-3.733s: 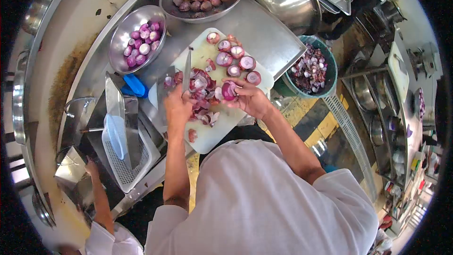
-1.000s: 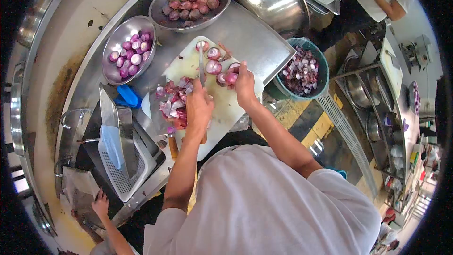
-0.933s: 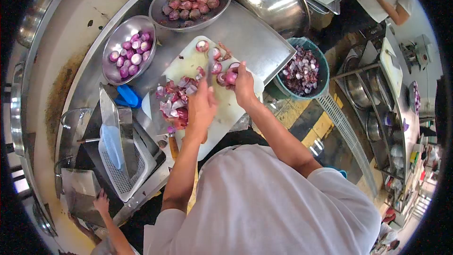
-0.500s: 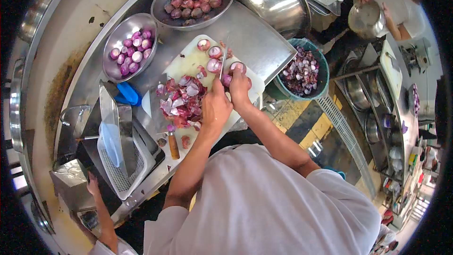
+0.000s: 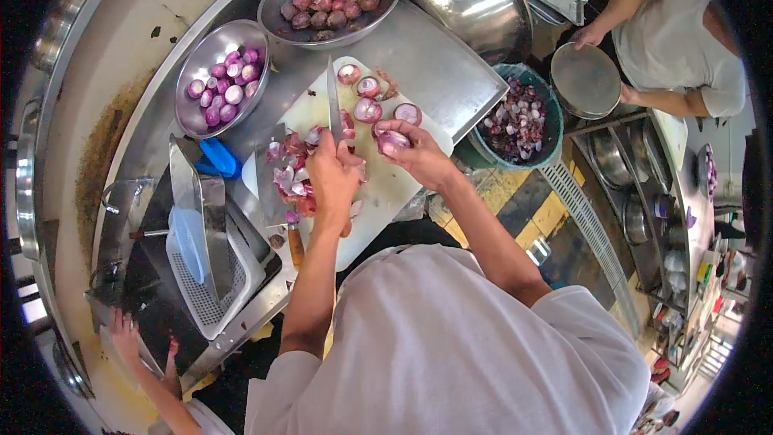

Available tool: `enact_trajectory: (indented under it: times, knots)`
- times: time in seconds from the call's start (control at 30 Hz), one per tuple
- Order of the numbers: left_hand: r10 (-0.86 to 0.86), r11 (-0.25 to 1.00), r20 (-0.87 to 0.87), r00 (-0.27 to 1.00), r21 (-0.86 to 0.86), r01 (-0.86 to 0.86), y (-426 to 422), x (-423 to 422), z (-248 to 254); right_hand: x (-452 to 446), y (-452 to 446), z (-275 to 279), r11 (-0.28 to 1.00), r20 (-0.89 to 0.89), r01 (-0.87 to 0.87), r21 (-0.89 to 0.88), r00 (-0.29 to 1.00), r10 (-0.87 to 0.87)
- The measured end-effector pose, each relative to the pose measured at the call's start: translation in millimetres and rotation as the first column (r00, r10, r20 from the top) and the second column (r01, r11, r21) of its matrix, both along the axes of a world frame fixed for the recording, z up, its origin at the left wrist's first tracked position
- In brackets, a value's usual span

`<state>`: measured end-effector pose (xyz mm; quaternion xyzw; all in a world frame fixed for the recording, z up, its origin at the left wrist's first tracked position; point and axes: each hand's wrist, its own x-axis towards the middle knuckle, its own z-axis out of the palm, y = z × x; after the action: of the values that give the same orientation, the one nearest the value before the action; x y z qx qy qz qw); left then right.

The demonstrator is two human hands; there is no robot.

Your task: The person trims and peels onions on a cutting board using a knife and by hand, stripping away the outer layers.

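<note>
My left hand (image 5: 334, 176) is closed round a knife (image 5: 332, 97), its blade pointing away over the white cutting board (image 5: 378, 208). My right hand (image 5: 423, 157) grips a purple onion piece (image 5: 392, 140) between thumb and fingers, just right of the knife. Onion skins (image 5: 294, 181) lie heaped beside and partly behind my left hand. Beyond my right hand are cut onions (image 5: 368, 109) with skin on. A wooden handle (image 5: 295, 247) lies near the board's lower left edge.
Metal bowls hold unpeeled onions (image 5: 330, 4) and peeled onions (image 5: 225, 89). A green bin (image 5: 552, 125) with onion scraps stands right of the counter. One co-worker (image 5: 676, 40) holds a round pot (image 5: 586, 80); another's hands (image 5: 125, 338) show lower left, near a white basket (image 5: 201, 298).
Over the last half second my hands moved apart: the knife went left, and my right hand lifted an onion piece off the board. The co-worker's pot came nearer the bin.
</note>
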<state>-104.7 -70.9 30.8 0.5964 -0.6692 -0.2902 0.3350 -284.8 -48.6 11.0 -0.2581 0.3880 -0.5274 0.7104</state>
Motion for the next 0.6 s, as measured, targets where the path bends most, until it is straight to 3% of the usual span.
enact_trajectory:
  times: [0.07, 0.1, 0.13, 0.3, 0.43, 0.5, 0.57, 0.6]
  knots:
    - [-0.049, 0.993, -0.286, 0.957, 0.092, 0.078, 3.6, 2.8, 26.0, -3.7, 0.2, -1.7, 1.0, 0.033, -0.014, 0.005, 0.999, 0.014]
    - [-0.107, 0.964, -0.325, 0.94, 0.198, 0.179, 6.7, 7.8, 37.4, -4.4, -0.2, -4.8, 1.0, -0.047, 0.007, -0.025, 0.999, -0.009]
    - [-0.111, 0.962, -0.324, 0.94, 0.201, 0.183, 11.7, 8.6, 45.3, -4.2, -0.2, -6.2, 0.998, -0.124, 0.026, -0.057, 0.992, -0.033]
    - [-0.335, 0.853, -0.451, 0.827, 0.229, 0.47, 21.9, 4.9, 45.5, 3.8, -4.4, -13.5, 0.999, -0.121, 0.025, -0.043, 0.992, -0.03]
    - [-0.28, 0.917, -0.405, 0.87, 0.155, 0.367, 16.8, -2.0, 33.5, 4.8, -2.6, -18.8, 0.996, -0.185, 0.007, -0.086, 0.982, -0.023]
    - [-0.24, 0.971, -0.197, 0.95, -0.065, 0.232, 10.8, 1.2, 30.5, 1.7, 0.4, -15.6, 0.995, -0.2, -0.057, -0.086, 0.979, 0.039]
    - [-0.194, 0.981, -0.229, 0.954, -0.05, 0.187, 12.8, -0.2, 30.2, -0.1, 2.0, -12.3, 0.989, -0.216, -0.119, -0.084, 0.971, 0.099]
    - [-0.147, 0.989, -0.259, 0.955, -0.033, 0.144, 14.2, -0.6, 30.3, 0.1, 3.7, -9.2, 0.993, -0.103, -0.107, -0.056, 0.99, 0.101]
